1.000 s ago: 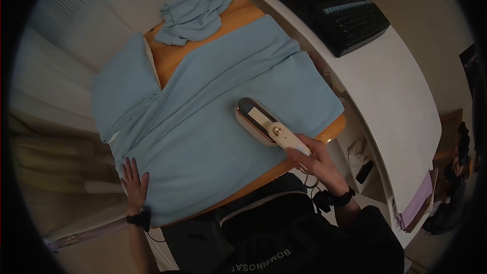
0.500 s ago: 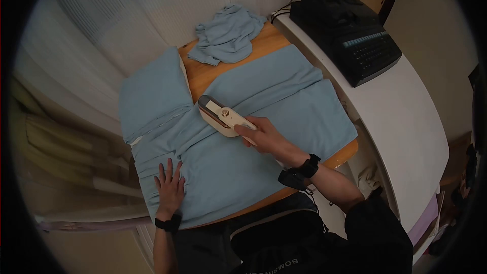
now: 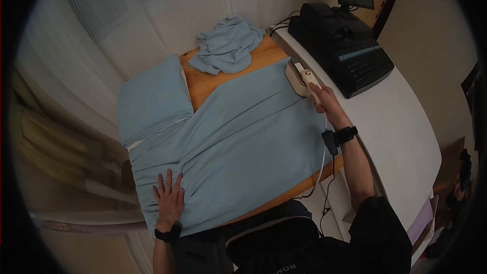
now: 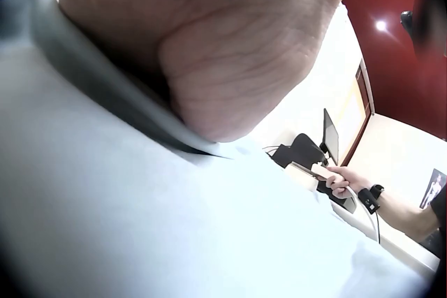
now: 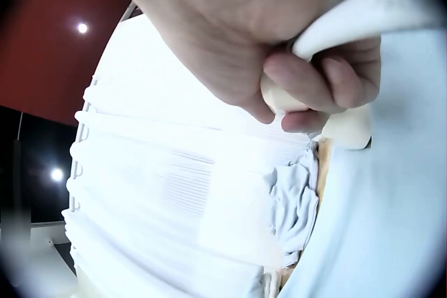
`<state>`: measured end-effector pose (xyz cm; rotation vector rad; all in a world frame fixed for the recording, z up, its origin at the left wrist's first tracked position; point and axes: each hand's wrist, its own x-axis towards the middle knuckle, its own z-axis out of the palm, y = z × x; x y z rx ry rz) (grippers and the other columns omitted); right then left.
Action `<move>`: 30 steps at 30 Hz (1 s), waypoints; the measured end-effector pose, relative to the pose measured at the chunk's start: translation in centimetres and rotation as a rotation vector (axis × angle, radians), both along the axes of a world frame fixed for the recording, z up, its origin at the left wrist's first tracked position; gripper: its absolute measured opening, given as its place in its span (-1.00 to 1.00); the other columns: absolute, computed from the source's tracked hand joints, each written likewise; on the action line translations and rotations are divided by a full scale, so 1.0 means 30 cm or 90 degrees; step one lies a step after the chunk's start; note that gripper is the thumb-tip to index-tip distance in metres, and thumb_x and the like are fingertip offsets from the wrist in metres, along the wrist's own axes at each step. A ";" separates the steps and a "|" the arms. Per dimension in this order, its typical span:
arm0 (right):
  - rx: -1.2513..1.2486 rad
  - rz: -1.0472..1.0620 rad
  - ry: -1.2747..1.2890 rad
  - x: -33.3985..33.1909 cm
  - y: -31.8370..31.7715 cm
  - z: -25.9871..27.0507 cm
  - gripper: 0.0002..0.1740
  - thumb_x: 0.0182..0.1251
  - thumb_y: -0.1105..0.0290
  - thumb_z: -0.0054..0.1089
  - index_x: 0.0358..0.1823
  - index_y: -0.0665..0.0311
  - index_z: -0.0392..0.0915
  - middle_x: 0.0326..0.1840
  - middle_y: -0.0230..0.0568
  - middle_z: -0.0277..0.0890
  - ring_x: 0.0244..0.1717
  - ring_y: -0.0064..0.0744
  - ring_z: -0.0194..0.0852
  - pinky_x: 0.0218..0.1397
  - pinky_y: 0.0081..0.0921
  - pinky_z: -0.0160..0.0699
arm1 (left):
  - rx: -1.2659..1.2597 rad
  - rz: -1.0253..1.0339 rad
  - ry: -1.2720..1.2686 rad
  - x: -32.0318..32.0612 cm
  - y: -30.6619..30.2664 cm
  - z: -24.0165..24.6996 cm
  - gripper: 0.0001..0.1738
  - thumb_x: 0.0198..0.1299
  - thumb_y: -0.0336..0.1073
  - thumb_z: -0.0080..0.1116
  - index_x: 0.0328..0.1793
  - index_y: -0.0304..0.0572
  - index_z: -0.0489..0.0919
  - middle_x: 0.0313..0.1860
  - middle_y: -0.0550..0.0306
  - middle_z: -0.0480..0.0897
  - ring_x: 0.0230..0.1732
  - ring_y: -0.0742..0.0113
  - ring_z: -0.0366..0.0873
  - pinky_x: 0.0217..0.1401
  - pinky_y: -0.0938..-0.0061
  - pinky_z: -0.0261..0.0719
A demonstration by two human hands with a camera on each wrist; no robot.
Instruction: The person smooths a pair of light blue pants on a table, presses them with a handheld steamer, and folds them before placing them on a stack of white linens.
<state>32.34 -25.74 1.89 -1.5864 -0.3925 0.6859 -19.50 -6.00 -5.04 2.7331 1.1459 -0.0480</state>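
We see a large pale-blue cloth [image 3: 243,142] spread flat over a wooden bench [image 3: 203,83]. The right grip [image 3: 324,102] has its fingers [image 5: 307,81] curled tight round the handle of a cream-coloured handheld iron [image 3: 299,75]. The iron rests at the far right edge of the cloth. It reaches out ahead of the knuckles, with its flat head pointing away from the person. Just beside it stands a black cash register [image 3: 345,40] on a curved white bench [image 3: 411,122]. The left grip [image 3: 170,200] lies flat with its fingers straight and spread, holding nothing. It presses the near left edge of the same cloth, well apart from the iron. A folded pale-blue cloth stack [image 3: 152,99] sits at the wooden bench's left side. A crumpled pale-blue cloth [image 3: 225,45] lies at the far end of that bench.
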 end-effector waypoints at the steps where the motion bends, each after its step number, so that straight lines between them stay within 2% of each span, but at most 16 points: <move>1: -0.016 0.014 -0.028 -0.002 -0.015 0.016 -0.40 0.45 -0.09 0.23 0.19 0.32 0.49 -0.45 -0.53 0.32 -0.65 -0.81 -0.05 -0.59 -0.74 -0.02 | -0.011 0.010 0.006 0.003 -0.002 0.002 -0.44 0.56 -0.10 -0.19 0.66 0.22 0.31 0.78 0.16 -0.03 0.74 -0.29 -0.23 0.62 -0.45 -0.29; 5: -0.010 0.029 -0.008 -0.081 -0.188 0.107 -0.54 0.54 0.01 0.15 0.10 0.29 0.54 -0.58 -0.51 0.30 -0.72 -0.82 -0.04 -0.68 -0.73 -0.10 | -0.022 0.028 -0.006 0.032 -0.019 0.000 -0.46 0.57 -0.08 -0.22 0.63 0.26 0.36 0.78 0.19 -0.01 0.74 -0.24 -0.23 0.63 -0.43 -0.35; 7: 0.064 0.014 0.042 -0.151 -0.359 0.157 -0.48 0.52 0.03 0.19 0.23 0.31 0.48 -0.57 -0.48 0.37 -0.79 -0.80 -0.03 -0.71 -0.79 -0.04 | -0.060 0.030 -0.005 0.069 -0.044 0.030 -0.47 0.58 -0.09 -0.24 0.61 0.26 0.37 0.78 0.23 -0.01 0.75 -0.22 -0.25 0.64 -0.41 -0.40; 9: 0.087 -0.175 -0.015 -0.252 -0.535 0.182 -0.58 0.53 0.10 0.17 0.16 0.29 0.48 -0.58 -0.45 0.41 -0.84 -0.77 -0.06 -0.76 -0.76 -0.07 | -0.075 0.018 -0.021 0.091 -0.063 0.023 -0.48 0.58 -0.10 -0.23 0.61 0.25 0.38 0.78 0.23 -0.01 0.75 -0.22 -0.26 0.64 -0.42 -0.42; 10: 0.088 -0.103 -0.081 -0.253 -0.646 0.195 -0.61 0.53 0.09 0.15 0.09 0.27 0.50 -0.61 -0.46 0.39 -0.86 -0.77 -0.08 -0.77 -0.76 -0.07 | -0.077 -0.005 -0.033 0.098 -0.068 0.018 -0.48 0.58 -0.11 -0.23 0.60 0.25 0.39 0.78 0.23 -0.01 0.75 -0.22 -0.27 0.64 -0.42 -0.43; 11: 0.033 -0.271 -0.085 -0.285 -0.720 0.206 -0.68 0.55 0.10 0.14 0.00 0.23 0.51 -0.63 -0.53 0.33 -0.86 -0.78 -0.08 -0.76 -0.77 -0.10 | -0.084 0.011 -0.034 0.113 -0.078 0.021 -0.48 0.58 -0.11 -0.23 0.60 0.25 0.39 0.78 0.23 -0.01 0.75 -0.22 -0.27 0.64 -0.42 -0.43; 12: 0.039 -0.220 -0.095 -0.291 -0.808 0.235 -0.72 0.55 0.10 0.14 -0.12 0.18 0.51 -0.63 -0.58 0.28 -0.84 -0.80 -0.08 -0.75 -0.78 -0.10 | -0.083 -0.015 -0.030 0.138 -0.093 0.019 -0.48 0.58 -0.13 -0.22 0.60 0.25 0.39 0.78 0.22 -0.01 0.75 -0.22 -0.27 0.63 -0.43 -0.44; 13: -0.016 -0.365 -0.096 -0.260 -0.924 0.184 -0.71 0.53 0.06 0.18 -0.16 0.13 0.51 -0.63 -0.61 0.22 -0.82 -0.82 -0.10 -0.75 -0.76 -0.17 | -0.082 -0.043 -0.024 0.165 -0.112 0.024 -0.49 0.58 -0.14 -0.21 0.60 0.25 0.39 0.78 0.22 -0.01 0.75 -0.22 -0.27 0.63 -0.44 -0.45; 17: -0.249 -0.435 -0.144 -0.187 -1.179 0.147 -0.71 0.54 0.14 0.12 -0.22 0.22 0.53 -0.63 -0.58 0.13 -0.68 -0.85 -0.04 -0.69 -0.74 -0.19 | -0.065 -0.104 -0.088 0.300 -0.184 0.003 -0.51 0.58 -0.13 -0.17 0.57 0.26 0.43 0.70 0.18 0.14 0.74 -0.21 -0.22 0.62 -0.47 -0.43; 19: -0.322 -0.425 -0.391 0.010 -1.627 -0.136 -0.65 0.51 0.03 0.17 -0.16 0.21 0.55 -0.63 -0.53 0.16 -0.70 -0.76 0.00 -0.69 -0.67 -0.08 | -0.074 -0.109 -0.114 0.385 -0.208 0.001 -0.52 0.57 -0.14 -0.15 0.54 0.20 0.46 0.68 0.15 0.18 0.74 -0.22 -0.21 0.62 -0.46 -0.44; 22: -0.309 -0.428 -0.227 -0.037 -1.558 -0.023 -0.54 0.50 -0.07 0.18 -0.13 0.25 0.55 -0.60 -0.45 0.24 -0.73 -0.62 0.09 -0.69 -0.54 0.01 | -0.074 -0.154 -0.157 0.490 -0.236 -0.026 -0.56 0.56 -0.16 -0.12 0.48 0.15 0.52 0.63 0.12 0.25 0.73 -0.23 -0.20 0.61 -0.45 -0.45; 24: -0.451 -0.525 -0.119 -0.052 -1.484 0.029 -0.52 0.56 -0.04 0.11 -0.07 0.32 0.54 -0.56 -0.38 0.32 -0.66 -0.57 0.23 -0.66 -0.51 0.13 | -0.063 -0.210 -0.191 0.560 -0.270 -0.047 -0.59 0.54 -0.15 -0.08 0.42 0.14 0.56 0.58 0.11 0.30 0.73 -0.23 -0.21 0.61 -0.47 -0.44; 25: -0.619 -0.472 -0.125 0.025 -1.561 0.015 -0.50 0.61 -0.01 0.05 0.09 0.37 0.55 -0.35 -0.22 0.53 -0.45 -0.45 0.50 -0.46 -0.48 0.44 | -0.055 -0.228 -0.211 0.604 -0.293 -0.054 -0.60 0.53 -0.14 -0.06 0.39 0.14 0.58 0.56 0.11 0.32 0.73 -0.23 -0.21 0.60 -0.48 -0.42; 26: -0.617 -0.462 -0.129 0.032 -1.524 0.025 -0.50 0.61 -0.01 0.05 0.09 0.37 0.55 -0.35 -0.22 0.53 -0.45 -0.45 0.50 -0.46 -0.48 0.44 | -0.069 -0.240 -0.219 0.648 -0.321 -0.056 -0.60 0.52 -0.12 -0.05 0.38 0.13 0.59 0.55 0.11 0.32 0.73 -0.23 -0.20 0.60 -0.48 -0.41; 28: -0.959 -0.522 -1.024 -0.077 -1.326 0.104 -0.48 0.59 0.04 0.11 0.24 0.37 0.53 -0.06 -0.10 0.65 -0.09 -0.33 0.64 -0.08 -0.36 0.64 | -0.084 -0.264 -0.252 0.691 -0.362 -0.058 -0.58 0.50 -0.07 -0.03 0.40 0.11 0.56 0.51 0.08 0.34 0.72 -0.23 -0.18 0.59 -0.50 -0.40; 30: -0.413 -0.390 -0.646 -0.148 -0.957 0.161 -0.53 0.54 0.19 0.19 0.35 0.27 0.50 0.20 -0.01 0.61 0.24 -0.15 0.56 0.28 -0.17 0.56 | -0.086 -0.256 -0.247 0.708 -0.380 -0.051 -0.54 0.51 -0.04 -0.03 0.45 0.11 0.52 0.54 0.06 0.32 0.72 -0.23 -0.15 0.60 -0.48 -0.35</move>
